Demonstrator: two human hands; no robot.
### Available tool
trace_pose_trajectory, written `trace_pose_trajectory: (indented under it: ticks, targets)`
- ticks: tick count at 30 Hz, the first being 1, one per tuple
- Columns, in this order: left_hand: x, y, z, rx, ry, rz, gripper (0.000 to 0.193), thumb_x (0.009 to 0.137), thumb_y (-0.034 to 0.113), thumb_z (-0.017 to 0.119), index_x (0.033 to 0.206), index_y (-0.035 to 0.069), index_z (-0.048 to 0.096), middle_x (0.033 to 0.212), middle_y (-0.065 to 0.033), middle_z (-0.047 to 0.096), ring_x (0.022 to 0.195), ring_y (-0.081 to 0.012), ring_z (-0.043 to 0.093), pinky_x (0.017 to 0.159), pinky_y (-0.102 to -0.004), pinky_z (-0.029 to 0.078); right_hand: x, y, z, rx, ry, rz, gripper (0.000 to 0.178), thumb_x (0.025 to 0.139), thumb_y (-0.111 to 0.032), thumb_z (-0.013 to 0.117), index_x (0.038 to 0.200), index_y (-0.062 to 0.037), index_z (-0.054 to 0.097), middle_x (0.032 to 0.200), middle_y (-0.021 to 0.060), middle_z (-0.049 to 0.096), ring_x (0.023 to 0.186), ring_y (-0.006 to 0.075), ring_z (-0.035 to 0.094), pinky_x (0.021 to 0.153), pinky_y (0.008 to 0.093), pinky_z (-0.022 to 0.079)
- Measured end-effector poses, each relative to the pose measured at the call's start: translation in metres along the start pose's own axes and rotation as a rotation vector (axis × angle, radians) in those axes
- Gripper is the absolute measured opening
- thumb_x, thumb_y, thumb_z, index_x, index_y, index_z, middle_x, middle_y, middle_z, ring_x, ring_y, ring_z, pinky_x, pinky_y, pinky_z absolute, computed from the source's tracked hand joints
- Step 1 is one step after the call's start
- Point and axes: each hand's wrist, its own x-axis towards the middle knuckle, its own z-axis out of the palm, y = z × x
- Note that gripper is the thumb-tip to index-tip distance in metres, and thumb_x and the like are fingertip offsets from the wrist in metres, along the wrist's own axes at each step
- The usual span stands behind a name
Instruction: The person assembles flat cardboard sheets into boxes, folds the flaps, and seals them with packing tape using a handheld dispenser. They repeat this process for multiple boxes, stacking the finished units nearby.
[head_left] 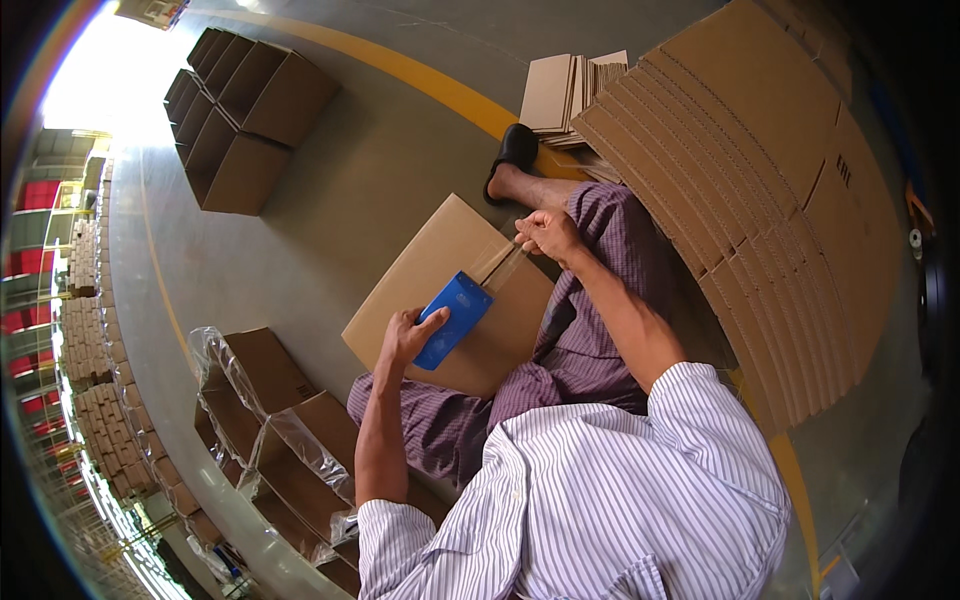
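Note:
A cardboard box [410, 290] lies in front of my crossed legs, its flat side facing up. My left hand [407, 335] grips a blue tape dispenser [458, 315] above that box, with the thumb across its face. A narrow strip of tape [500, 264] runs from the dispenser's upper end toward my right hand [548, 236]. The fingers of that hand are pinched together by my knee, near the box's right edge, and hold the end of the strip.
A tall stack of flattened cartons [740, 150] leans close on my right. Smaller cardboard sheets [550, 93] are piled beyond my foot in a black shoe [517, 148]. Open boxes [270, 95] stand at the far left; others, lined with clear plastic [310, 450], are near my left side.

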Motion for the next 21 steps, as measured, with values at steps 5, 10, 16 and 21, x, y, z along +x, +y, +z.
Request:
trace_pose_trajectory:
  ticks: [5, 10, 16, 21]
  targets:
    - [0.015, 0.014, 0.005, 0.086, 0.051, -0.003, 0.072, 0.079, 0.064, 0.065, 0.096, -0.005, 0.072, 0.078, -0.0181, 0.071, 0.07, -0.0269, 0.071, 0.065, -0.0386, 0.056, 0.007, 0.006, -0.005, 0.003, 0.048, 0.034, 0.028, 0.091, -0.029, 0.071, 0.092, -0.0009, 0.067, 0.08, 0.0068, 0.071, 0.06, 0.0091, 0.062, 0.051, 0.023, 0.049]
    - [0.02, 0.033, 0.009, 0.146, 0.041, -0.042, 0.069, 0.078, 0.064, 0.066, 0.099, -0.002, 0.074, 0.081, -0.0178, 0.072, 0.074, -0.0274, 0.072, 0.067, -0.0392, 0.057, 0.012, 0.011, -0.004, -0.116, 0.157, 0.016, 0.03, 0.084, -0.031, 0.077, 0.082, -0.002, 0.068, 0.073, 0.0051, 0.07, 0.058, 0.0098, 0.063, 0.052, 0.0252, 0.049]
    - [0.017, 0.041, 0.012, 0.195, 0.075, -0.058, 0.072, 0.076, 0.067, 0.065, 0.101, 0.0, 0.074, 0.086, -0.0179, 0.073, 0.077, -0.0279, 0.072, 0.072, -0.0392, 0.057, 0.014, 0.028, -0.002, -0.149, 0.262, -0.054, 0.028, 0.082, -0.03, 0.079, 0.076, -0.0043, 0.069, 0.068, 0.0017, 0.067, 0.054, 0.0067, 0.059, 0.047, 0.0232, 0.045]
    - [0.017, 0.039, 0.016, 0.189, 0.091, -0.046, 0.07, 0.077, 0.063, 0.066, 0.102, -0.002, 0.073, 0.085, -0.0173, 0.073, 0.076, -0.027, 0.072, 0.07, -0.0376, 0.057, 0.022, 0.049, 0.008, -0.232, 0.3, 0.031, 0.029, 0.081, -0.032, 0.079, 0.076, -0.0044, 0.07, 0.067, 0.005, 0.069, 0.057, 0.0127, 0.062, 0.055, 0.0301, 0.05]
